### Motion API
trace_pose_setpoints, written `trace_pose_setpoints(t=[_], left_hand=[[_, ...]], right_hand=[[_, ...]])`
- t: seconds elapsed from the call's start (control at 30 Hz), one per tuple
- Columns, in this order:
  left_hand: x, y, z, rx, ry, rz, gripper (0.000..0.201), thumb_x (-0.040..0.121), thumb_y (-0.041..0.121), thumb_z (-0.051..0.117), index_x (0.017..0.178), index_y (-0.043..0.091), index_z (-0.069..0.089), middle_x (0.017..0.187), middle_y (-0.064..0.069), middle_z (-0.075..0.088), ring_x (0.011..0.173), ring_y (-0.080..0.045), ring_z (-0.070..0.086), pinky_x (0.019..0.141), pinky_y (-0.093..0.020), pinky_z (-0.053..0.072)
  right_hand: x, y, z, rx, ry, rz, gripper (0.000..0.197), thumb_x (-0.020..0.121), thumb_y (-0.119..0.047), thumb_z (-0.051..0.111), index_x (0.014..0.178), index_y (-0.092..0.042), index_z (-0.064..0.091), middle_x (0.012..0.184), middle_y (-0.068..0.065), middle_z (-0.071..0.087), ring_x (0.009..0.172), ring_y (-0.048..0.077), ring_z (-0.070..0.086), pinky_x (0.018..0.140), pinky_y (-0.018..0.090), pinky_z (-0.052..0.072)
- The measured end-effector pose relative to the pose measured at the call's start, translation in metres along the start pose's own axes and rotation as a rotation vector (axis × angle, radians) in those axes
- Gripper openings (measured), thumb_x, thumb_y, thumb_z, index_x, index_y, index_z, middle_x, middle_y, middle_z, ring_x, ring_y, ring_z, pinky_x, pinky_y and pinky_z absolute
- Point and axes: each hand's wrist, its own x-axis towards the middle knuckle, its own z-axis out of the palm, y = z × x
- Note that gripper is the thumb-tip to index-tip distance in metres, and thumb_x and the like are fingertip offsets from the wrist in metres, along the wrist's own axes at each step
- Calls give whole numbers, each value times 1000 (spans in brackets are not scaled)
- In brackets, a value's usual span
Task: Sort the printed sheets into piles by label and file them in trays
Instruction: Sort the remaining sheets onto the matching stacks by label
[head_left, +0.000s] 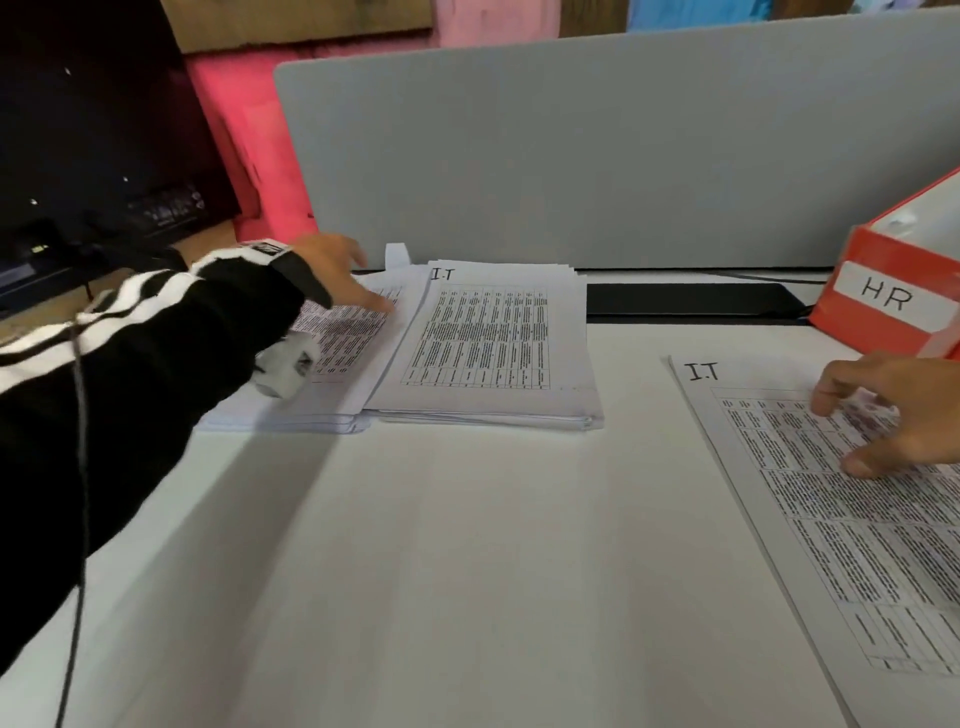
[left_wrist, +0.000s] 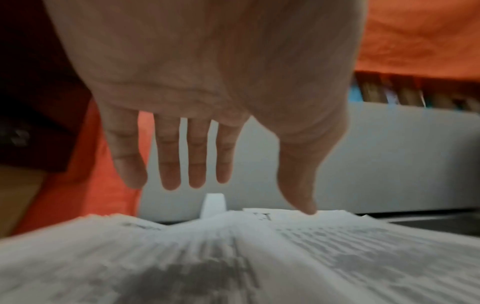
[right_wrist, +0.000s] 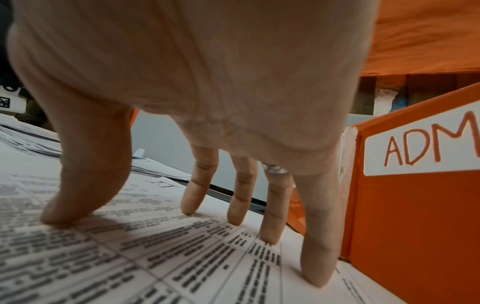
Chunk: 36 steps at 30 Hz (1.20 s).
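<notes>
While the right hand (head_left: 893, 410) presses its straight, spread fingertips (right_wrist: 189, 207) and thumb onto a loose sheet marked "I.T" (head_left: 831, 519) lying flat on the white worktop (head_left: 441, 545), it grips nothing. Just beyond that hand's fingers stands an orange tray w/ an "HR" label (head_left: 883, 299); in the right wrist view another orange tray marked "ADM…" (right_wrist: 415, 205) sits right beside the little finger, touching or nearly so, can't tell which. The left hand (head_left: 337, 270) hangs over a pile of printed sheets (head_left: 353, 332), fingers (left_wrist: 170, 160) straight & slightly apart, holding nothing; thumb tip looks down at the paper but contact is too blurred to call. Immed. to the thumb side of that hand lies a second pile topped by an "I.T" sheet (head_left: 488, 338), overlapping the first pile's edge. A grey divider panel (head_left: 571, 156) stands past both piles.
</notes>
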Motion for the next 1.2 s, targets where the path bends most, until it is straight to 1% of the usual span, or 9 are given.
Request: trace_pose_setpoints(t=[0.13,0.23,0.33,0.43,0.6,0.7,0.87,1.07,1.2], left_hand=[[10,43,23,-72,-173,-53,101,57,83,69,135,21,57,135,-3,60,122,-27,58,108,-38,44],[20,37,32,-30,-212,-83,89,55,77,69,123,21,63,118,-2,68,103,-25,64,97,-35,50],[16,27,28,-84,-207,-121,54,71,62,76,96,14,68,82,1,64,72,-17,58,78,-30,45],[10,23,31,-117,-163,-137,42,83,51,74,74,15,55,69,2,51,65,-17,50,74,-29,38],[11,28,31,-55,-183,-149,44,80,55,74,80,11,64,72,-1,57,77,-25,57,72,-28,40],[17,35,21,-27,-239,-106,50,75,60,74,87,11,68,90,-4,68,79,-22,62,76,-29,44],[-12,94,-17,50,70,174,55,84,62,64,119,20,67,121,-5,64,113,-29,59,87,-33,48],[-80,201,-38,-176,2,445,54,77,67,66,109,25,73,109,3,72,104,-24,65,94,-37,54],[-106,248,-31,-238,-83,494,58,72,69,65,96,16,71,95,-1,72,90,-23,67,90,-41,57]], right_hand=[[-11,-5,1,-11,-7,-19,96,18,-93,76,104,-56,55,121,-23,46,104,0,51,85,33,48],[-19,-18,-1,-49,-9,-2,74,43,-73,90,104,-50,55,126,-17,47,107,8,54,94,37,50],[-13,-13,-1,-59,-35,20,104,14,-98,65,104,-49,55,119,-25,44,107,7,54,98,39,51],[-10,-9,-1,-79,-23,-8,109,9,-101,56,106,-49,53,118,-27,42,109,7,54,99,39,50],[-25,-25,-5,-119,-23,-20,53,71,-54,87,110,-46,51,130,-10,47,114,12,52,101,37,48],[-28,-31,-11,-185,-59,0,51,77,-52,84,115,-43,51,130,-9,50,113,13,54,101,38,49],[-14,-58,-30,-204,29,-69,46,73,-54,87,107,-40,60,121,-12,54,113,15,55,98,41,48],[33,-82,-36,-202,-33,27,105,64,-18,96,150,-33,39,148,-8,46,131,24,52,108,46,47],[44,-83,-34,-194,-96,87,106,57,-10,97,144,-31,40,133,-5,53,120,24,54,96,40,49]])
